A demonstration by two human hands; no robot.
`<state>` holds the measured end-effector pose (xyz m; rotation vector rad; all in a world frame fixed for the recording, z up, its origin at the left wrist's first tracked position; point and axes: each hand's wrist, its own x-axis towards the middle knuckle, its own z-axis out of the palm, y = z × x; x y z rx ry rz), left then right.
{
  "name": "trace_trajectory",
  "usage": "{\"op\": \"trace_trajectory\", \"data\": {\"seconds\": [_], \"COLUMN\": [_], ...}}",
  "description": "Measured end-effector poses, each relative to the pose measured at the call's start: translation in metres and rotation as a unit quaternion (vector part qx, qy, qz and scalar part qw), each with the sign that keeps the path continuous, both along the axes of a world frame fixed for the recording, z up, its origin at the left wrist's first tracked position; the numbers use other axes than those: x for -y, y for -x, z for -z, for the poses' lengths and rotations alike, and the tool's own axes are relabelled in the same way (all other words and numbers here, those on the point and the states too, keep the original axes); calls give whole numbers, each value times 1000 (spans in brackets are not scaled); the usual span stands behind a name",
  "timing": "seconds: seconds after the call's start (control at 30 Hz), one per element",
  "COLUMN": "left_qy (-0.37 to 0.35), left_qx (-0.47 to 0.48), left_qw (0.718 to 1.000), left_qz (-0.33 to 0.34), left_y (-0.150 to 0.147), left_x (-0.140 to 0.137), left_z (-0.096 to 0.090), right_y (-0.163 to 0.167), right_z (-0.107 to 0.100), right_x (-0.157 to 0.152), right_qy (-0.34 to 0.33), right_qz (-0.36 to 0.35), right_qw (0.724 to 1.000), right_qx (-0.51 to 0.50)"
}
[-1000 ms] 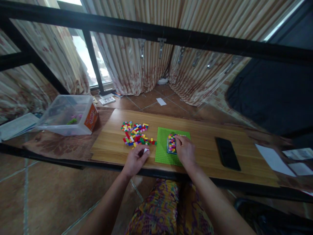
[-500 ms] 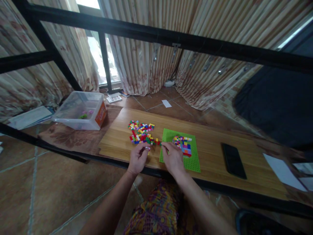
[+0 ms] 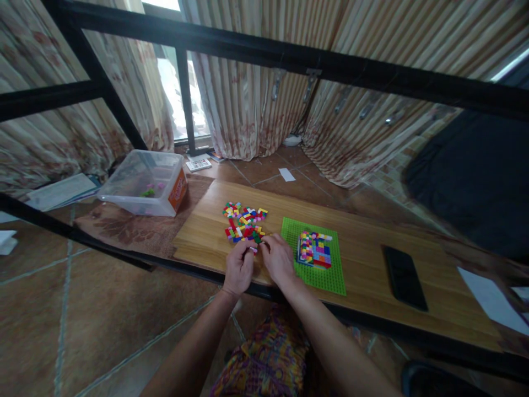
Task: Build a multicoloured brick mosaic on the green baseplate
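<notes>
My left hand is closed at the near edge of a pile of loose toy bricks, with a small pink-and-white toy brick showing at its fingertips. Close beside it, my right hand has its thumb and fingers drawn together at the pile's right edge, next to dark green bricks. Whatever is between those fingertips is too small to make out. On the green baseplate to the right stands a block of many-coloured bricks, untouched by either hand.
The wooden board also carries a black phone on the right. A clear plastic box with a few pink and green pieces stands at the left. White paper lies far right. A dark metal bar crosses above.
My right hand has moved left, off the baseplate's edge to the brick pile, uncovering more of the brick block. My left hand stays close to the pile. The view has shifted slightly.
</notes>
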<state>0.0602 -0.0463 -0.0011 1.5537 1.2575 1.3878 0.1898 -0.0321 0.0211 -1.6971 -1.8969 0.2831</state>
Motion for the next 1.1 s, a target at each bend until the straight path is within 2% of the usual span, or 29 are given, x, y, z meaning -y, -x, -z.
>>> {"op": "trace_trajectory", "data": {"seconds": [0.13, 0.27, 0.4, 0.53, 0.77, 0.9, 1.1], "left_qy": [9, 3, -8, -13, -43, -60, -88], "left_qx": [-6, -34, -77, -98, -154, -155, -170], "left_qw": [1000, 999, 996, 994, 985, 985, 981], "left_qz": [2, 18, 36, 38, 58, 49, 29], "left_y": [0, -1, -3, -5, -9, -10, -10], "left_x": [1, 1, 1, 1, -1, -1, 1], "left_z": [-1, -1, -3, -5, -6, -5, -2], "right_y": [-6, -25, -52, -80, -112, -115, -114], "right_z": [-8, -20, -26, -23, -22, -23, -20], "right_x": [12, 29, 42, 48, 44, 36, 23], "right_qy": [-18, -20, -21, -23, -73, -88, -75], "right_qz": [5, 58, 136, 184, 237, 240, 251], "right_qw": [995, 972, 950, 930, 944, 952, 959], "right_qx": [-103, -227, -280, -318, -218, -168, -109]}}
